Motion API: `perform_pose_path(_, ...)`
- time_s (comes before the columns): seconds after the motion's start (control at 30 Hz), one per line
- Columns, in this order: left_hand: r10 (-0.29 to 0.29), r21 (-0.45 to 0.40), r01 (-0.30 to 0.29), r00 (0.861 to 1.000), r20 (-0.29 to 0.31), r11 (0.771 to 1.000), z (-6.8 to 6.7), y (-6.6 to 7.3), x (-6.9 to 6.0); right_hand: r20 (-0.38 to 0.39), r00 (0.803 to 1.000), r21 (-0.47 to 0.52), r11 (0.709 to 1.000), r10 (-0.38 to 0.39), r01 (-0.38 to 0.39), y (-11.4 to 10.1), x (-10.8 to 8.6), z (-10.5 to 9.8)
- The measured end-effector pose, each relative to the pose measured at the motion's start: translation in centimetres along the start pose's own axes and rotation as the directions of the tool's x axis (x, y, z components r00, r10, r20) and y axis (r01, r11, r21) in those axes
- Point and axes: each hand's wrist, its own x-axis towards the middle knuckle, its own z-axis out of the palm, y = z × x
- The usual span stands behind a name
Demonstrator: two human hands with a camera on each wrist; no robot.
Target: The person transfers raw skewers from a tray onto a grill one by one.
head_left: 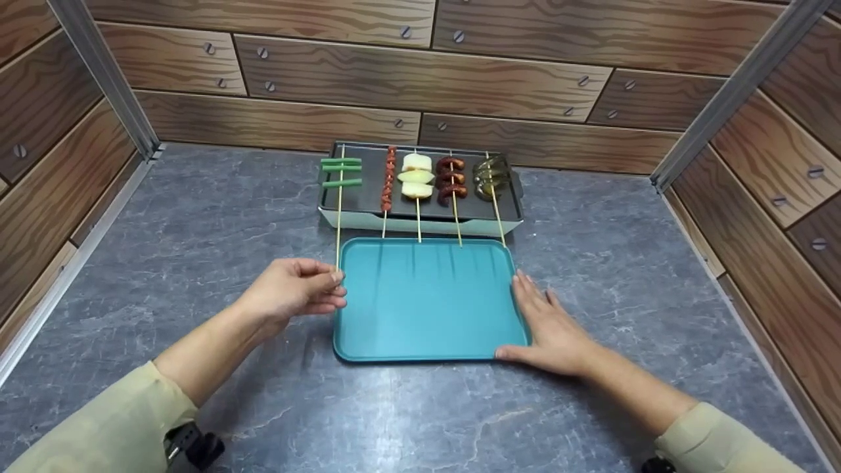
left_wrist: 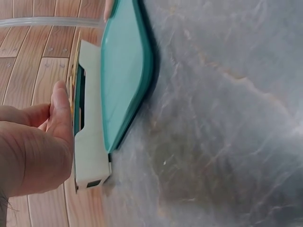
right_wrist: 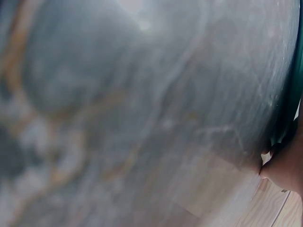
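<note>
My left hand (head_left: 292,292) pinches the lower end of a wooden skewer (head_left: 339,226) between thumb and fingers. Three green stalk pieces (head_left: 341,169) are threaded across it, over the left end of a tabletop grill (head_left: 368,219). In the left wrist view, thumb and fingers meet beside the pale side of the grill. A teal tray (head_left: 430,309) lies in front of the grill. My right hand (head_left: 552,332) rests along the tray's right edge, fingers extended and thumb at the near corner. The right wrist view shows only a sliver of that hand.
Across the grill lie a red meat skewer (head_left: 387,180), a white-and-pale-green vegetable skewer (head_left: 416,176), a brown curled skewer (head_left: 452,179) and a dark green skewer (head_left: 489,177). Their sticks point toward the tray's far rim. Wood-patterned walls (head_left: 420,72) surround the grey marbled table (head_left: 230,217).
</note>
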Motion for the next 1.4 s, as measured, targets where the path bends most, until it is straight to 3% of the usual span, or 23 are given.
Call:
perform_pose_path(0.63,0.016,0.09,-0.013,0.999,-0.037,0.996,-0.6,1.4,4.7,0.002,1.0,-0.016,1.0,0.002,-0.002,0.0,-0.2,0.1)
perform_pose_path(0.9,0.009,0.053,-0.006,0.999,-0.054,0.999,-1.0,1.5,6.5,-0.02,1.0,-0.011,1.0,-0.013,0.012,-0.1,-0.2,0.0)
perform_pose_path(1.4,-0.015,0.074,0.021,0.997,-0.082,0.997,-0.8,2.2,8.4,-0.018,1.0,-0.012,1.0,-0.007,0.007,0.0,0.0,0.0)
